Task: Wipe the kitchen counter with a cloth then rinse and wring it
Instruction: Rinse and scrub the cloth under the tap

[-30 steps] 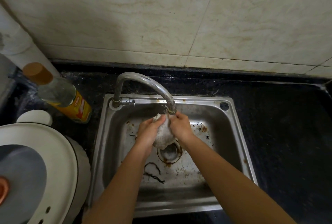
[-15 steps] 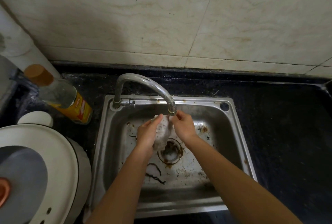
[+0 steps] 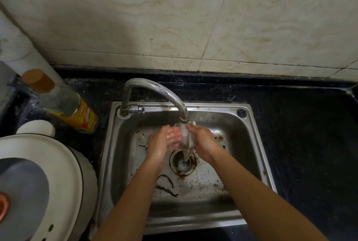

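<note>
Right grip: the right hand (image 3: 203, 142) was curled around the bunched cloth (image 3: 187, 140), holding it under the tap's spout.
Left grip: the left hand (image 3: 162, 142) held nothing; its wet fingers lay fairly straight and pressed against the cloth's left side.
Cloth: pale and soaked, caught between the two hands, with its lower tail hanging below the grip.
Water: it ran from the spout onto the top of the cloth.
Tap (image 3: 155, 89): curved metal, rising behind and left of the grip and ending just above it.
Drain (image 3: 183, 161): directly beneath the grip, rust-ringed, with foamy water inside.
Sink (image 3: 259, 144): a steel basin all round the grip, its floor stained, with dark stringy scraps (image 3: 166, 184) nearer the person.
Tabletop (image 3: 310, 134): black, framing the sink behind and to the right of the grip.
Bottle (image 3: 67, 109): well left of the grip, clear with a yellow label and brown cap.
Appliance (image 3: 58, 163): white and round-lidded, farther left and nearer the person.
Wall (image 3: 174, 18): cream tiles behind everything.
</note>
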Action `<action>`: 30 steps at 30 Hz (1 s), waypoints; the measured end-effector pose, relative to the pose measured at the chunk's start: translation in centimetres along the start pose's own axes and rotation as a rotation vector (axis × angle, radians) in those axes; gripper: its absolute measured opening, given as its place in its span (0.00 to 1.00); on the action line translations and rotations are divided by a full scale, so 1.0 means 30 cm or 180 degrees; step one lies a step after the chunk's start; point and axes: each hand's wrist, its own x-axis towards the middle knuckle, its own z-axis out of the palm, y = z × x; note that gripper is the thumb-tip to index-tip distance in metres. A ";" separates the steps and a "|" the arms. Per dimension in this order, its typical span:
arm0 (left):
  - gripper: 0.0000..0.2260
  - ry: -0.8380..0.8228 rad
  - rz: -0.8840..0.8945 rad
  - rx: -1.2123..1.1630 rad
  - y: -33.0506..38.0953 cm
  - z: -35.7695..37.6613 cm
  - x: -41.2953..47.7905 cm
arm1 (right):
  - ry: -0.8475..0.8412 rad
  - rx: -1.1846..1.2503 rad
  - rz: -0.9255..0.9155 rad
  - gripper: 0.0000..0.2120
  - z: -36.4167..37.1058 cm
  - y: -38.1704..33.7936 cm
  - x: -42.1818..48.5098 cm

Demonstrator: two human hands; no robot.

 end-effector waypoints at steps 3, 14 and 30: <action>0.13 0.0615 0.0221 0.0386 0.015 -0.015 0.026 | -0.0226 0.0143 0.0014 0.13 0.000 -0.011 -0.006; 0.11 0.0145 0.0298 0.0461 -0.003 -0.050 0.038 | -0.0128 0.0025 -0.0146 0.13 -0.002 -0.006 0.011; 0.11 -0.0055 0.0355 0.0090 -0.022 -0.070 -0.001 | -0.0398 -0.0202 -0.0352 0.13 0.020 0.008 0.018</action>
